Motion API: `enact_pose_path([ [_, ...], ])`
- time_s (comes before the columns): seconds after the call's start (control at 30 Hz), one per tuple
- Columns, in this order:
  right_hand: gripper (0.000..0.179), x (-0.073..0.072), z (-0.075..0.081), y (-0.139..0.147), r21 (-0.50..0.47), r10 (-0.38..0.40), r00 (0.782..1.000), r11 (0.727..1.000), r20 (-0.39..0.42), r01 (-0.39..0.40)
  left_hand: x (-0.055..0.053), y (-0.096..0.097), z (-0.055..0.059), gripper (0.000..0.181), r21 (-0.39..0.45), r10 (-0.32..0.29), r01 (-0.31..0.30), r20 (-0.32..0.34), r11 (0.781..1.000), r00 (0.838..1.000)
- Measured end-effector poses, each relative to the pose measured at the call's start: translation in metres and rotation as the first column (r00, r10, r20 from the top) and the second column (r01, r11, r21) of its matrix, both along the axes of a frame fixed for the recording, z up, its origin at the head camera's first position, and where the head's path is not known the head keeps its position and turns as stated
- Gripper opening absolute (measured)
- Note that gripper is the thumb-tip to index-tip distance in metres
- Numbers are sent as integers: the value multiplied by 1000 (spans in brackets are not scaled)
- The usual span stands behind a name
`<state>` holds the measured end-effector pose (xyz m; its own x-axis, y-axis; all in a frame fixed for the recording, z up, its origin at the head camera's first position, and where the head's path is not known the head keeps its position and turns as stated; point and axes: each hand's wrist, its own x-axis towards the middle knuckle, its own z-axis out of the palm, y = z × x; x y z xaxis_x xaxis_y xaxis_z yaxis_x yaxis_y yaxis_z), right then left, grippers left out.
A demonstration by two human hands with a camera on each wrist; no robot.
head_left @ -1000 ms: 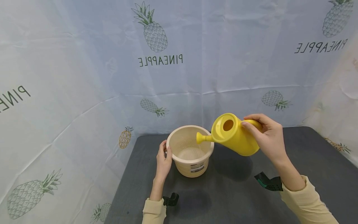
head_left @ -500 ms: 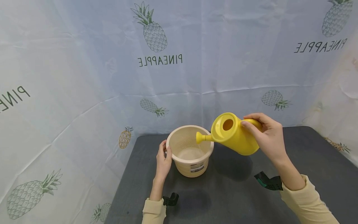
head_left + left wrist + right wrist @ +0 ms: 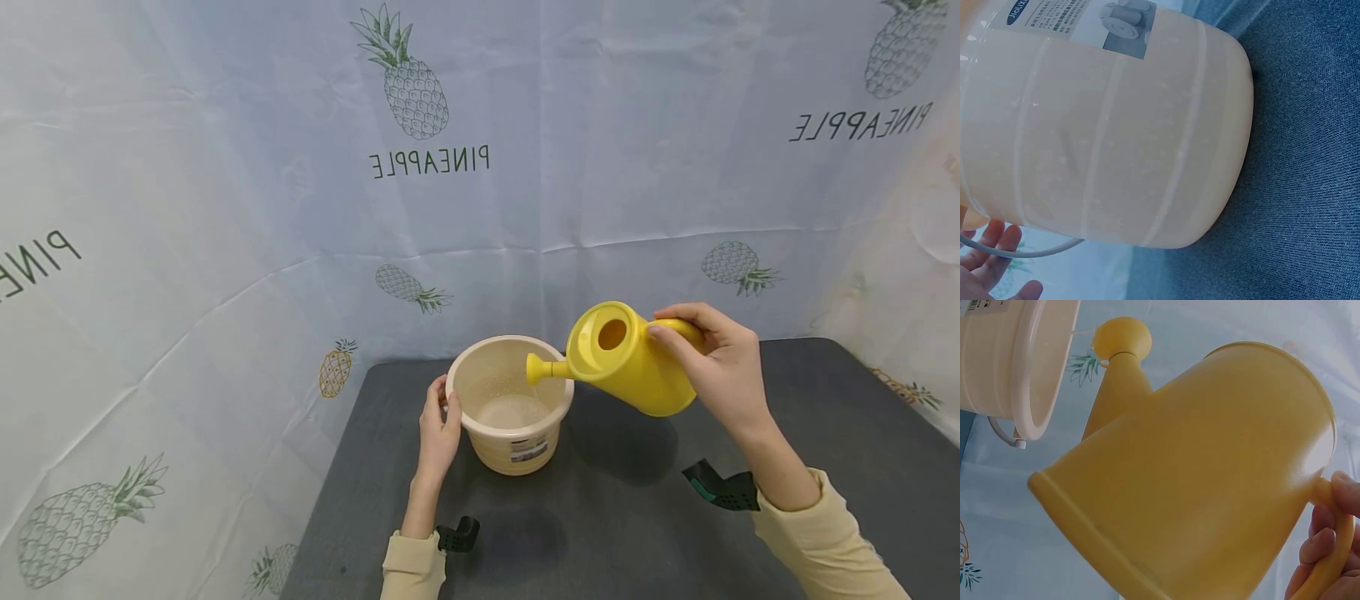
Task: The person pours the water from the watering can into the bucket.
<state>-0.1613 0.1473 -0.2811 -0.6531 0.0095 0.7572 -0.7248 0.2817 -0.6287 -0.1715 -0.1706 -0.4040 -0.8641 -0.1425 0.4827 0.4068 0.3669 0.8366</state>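
Note:
A cream plastic bucket stands upright on the dark table. At its left side the left hand holds it by the rim; in the left wrist view the fingers lie by the bucket's grey handle. The right hand grips the handle of a yellow watering can, held in the air and tilted left. Its spout head hangs over the bucket's opening. A thin stream of water runs from the spout head into the bucket in the right wrist view.
The table has a dark grey cloth-like top. Behind it hangs a pale curtain with printed pineapples, which also closes off the left and right sides. Each forearm carries a black strap mount.

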Motion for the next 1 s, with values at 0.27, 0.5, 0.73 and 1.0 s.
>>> enact_pose_path([
  [0.27,16,1,1,0,5,-3,1000,1000,-7,3,-1,0,-1,38,5,-5,5,3,1000,1000],
  [0.5,17,1,0,0,4,0,1000,1000,-10,0,-1,0,-1,38,8,-4,4,8,1000,1000],
  [0.73,17,0,-2,1,4,-3,1000,1000,-6,3,1,0,-1,38,-2,0,0,0,1000,1000],
  [1.0,18,-1,-2,1,3,1,1000,1000,-6,-1,1,0,-1,39,0,-5,5,6,1000,1000],
])
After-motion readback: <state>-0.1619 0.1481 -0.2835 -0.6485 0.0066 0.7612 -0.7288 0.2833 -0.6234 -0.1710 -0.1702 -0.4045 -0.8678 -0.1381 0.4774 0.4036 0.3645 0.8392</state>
